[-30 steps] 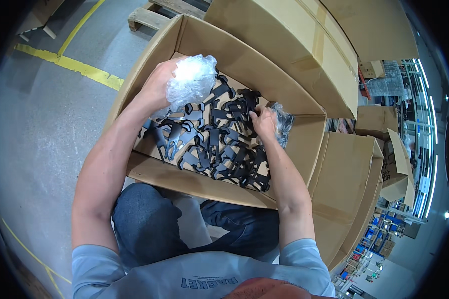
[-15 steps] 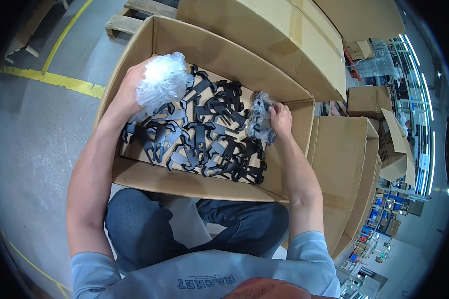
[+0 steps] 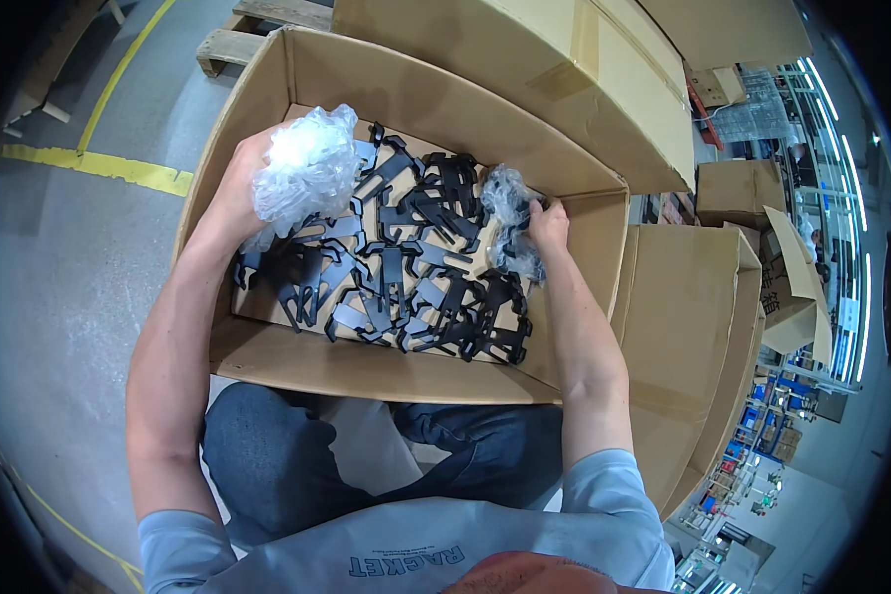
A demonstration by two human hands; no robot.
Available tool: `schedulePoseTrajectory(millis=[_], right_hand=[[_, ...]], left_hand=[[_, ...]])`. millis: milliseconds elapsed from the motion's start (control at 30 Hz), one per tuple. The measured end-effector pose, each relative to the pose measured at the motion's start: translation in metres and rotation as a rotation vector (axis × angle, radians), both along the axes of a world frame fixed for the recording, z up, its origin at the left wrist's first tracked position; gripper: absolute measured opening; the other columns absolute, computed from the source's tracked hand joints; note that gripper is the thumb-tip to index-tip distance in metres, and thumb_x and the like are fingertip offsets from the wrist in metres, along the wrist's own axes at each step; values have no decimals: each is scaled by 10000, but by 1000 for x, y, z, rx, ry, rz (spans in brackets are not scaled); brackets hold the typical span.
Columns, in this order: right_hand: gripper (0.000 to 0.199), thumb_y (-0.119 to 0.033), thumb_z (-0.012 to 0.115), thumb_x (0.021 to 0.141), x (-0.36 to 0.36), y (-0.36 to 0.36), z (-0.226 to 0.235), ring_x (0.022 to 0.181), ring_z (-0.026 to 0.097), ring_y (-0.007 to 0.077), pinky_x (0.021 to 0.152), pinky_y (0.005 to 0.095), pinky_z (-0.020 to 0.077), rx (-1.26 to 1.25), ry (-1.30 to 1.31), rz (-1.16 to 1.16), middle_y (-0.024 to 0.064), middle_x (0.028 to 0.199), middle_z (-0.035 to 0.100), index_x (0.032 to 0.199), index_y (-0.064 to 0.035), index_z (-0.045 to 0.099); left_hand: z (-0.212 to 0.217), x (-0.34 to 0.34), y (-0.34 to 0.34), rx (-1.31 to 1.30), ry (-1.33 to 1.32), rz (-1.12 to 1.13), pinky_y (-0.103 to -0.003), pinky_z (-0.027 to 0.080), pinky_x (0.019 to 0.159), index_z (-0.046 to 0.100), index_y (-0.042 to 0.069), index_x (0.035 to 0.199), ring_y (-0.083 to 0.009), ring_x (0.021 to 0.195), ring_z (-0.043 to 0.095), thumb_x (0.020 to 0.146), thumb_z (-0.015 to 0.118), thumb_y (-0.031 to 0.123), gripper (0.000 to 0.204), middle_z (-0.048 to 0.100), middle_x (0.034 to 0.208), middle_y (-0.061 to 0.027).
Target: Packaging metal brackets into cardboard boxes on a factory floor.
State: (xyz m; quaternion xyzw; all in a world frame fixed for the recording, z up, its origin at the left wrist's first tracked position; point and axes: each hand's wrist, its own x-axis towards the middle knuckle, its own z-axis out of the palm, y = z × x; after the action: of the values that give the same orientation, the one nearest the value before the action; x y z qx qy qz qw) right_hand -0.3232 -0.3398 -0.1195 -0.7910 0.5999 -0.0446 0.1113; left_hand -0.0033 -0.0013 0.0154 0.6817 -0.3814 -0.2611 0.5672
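Crinkly clear plastic (image 3: pixel 307 163) hides most of my left hand (image 3: pixel 236 188) gripping it, my right hand (image 3: pixel 547 223) pinches another plastic wad (image 3: pixel 510 213), and black metal brackets (image 3: pixel 406 267) fill the cardboard box (image 3: pixel 366 366).

Grey concrete floor (image 3: pixel 59 297) to the left, crossed by a yellow painted line (image 3: pixel 99 166) running slantwise. Thinner yellow line (image 3: pixel 69 535) low in the left corner. Wooden pallet (image 3: pixel 243 35) at the top edge, lying on the floor. Just right of the pallet, a large closed carton (image 3: pixel 525 79), taped along its top seam. Tall plain carton (image 3: pixel 683 346) at the right, upright with its side toward the camera. Past it, a small closed box (image 3: pixel 738 188) and, below that, a box with raised flaps (image 3: pixel 792 287). Storage racks (image 3: pixel 762 436) far off at the lower right, too small to make out their contents. Bright light strips (image 3: pixel 851 247) bending along the right rim.
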Motion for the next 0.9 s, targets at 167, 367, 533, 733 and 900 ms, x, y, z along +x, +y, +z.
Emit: schedulePoseTrajectory(millis=[167,367,533,733,900], right_hand=[[284,-265,586,941,-7,5,3,734,640,247,658,333,534,247,-310,-164,137,872,667,1027,-1,646],[193,-212,609,946,-5,5,19,610,586,117,523,238,479,409,-525,-299,61,772,651,946,-22,643],[157,-188,628,936,2,3,20,592,566,113,502,234,460,502,-536,-315,58,753,648,923,-32,637],[151,-193,642,928,-5,-9,-6,601,568,122,533,250,466,359,-411,-374,63,756,650,908,-43,644],[157,-198,664,916,3,5,24,615,575,123,578,263,471,133,-300,-148,55,755,649,888,-44,649]], left_hand=[[-2,-1,0,25,-30,-16,-316,500,789,667,-25,1075,-198,859,640,830,687,75,265,706,981,-105],[-3,1,1,-2,-89,-54,-318,503,781,675,-28,1063,-199,843,646,824,689,78,262,713,968,-102],[-2,-1,2,13,-114,-45,-324,503,774,679,-22,1044,-204,829,650,819,686,77,246,718,947,-100],[-4,-3,-6,18,-181,-66,-334,501,767,681,-11,1016,-212,816,652,821,676,76,214,722,922,-99],[-4,1,3,41,-172,-50,-343,498,768,678,-4,1007,-213,812,649,828,669,91,203,722,913,-93]])
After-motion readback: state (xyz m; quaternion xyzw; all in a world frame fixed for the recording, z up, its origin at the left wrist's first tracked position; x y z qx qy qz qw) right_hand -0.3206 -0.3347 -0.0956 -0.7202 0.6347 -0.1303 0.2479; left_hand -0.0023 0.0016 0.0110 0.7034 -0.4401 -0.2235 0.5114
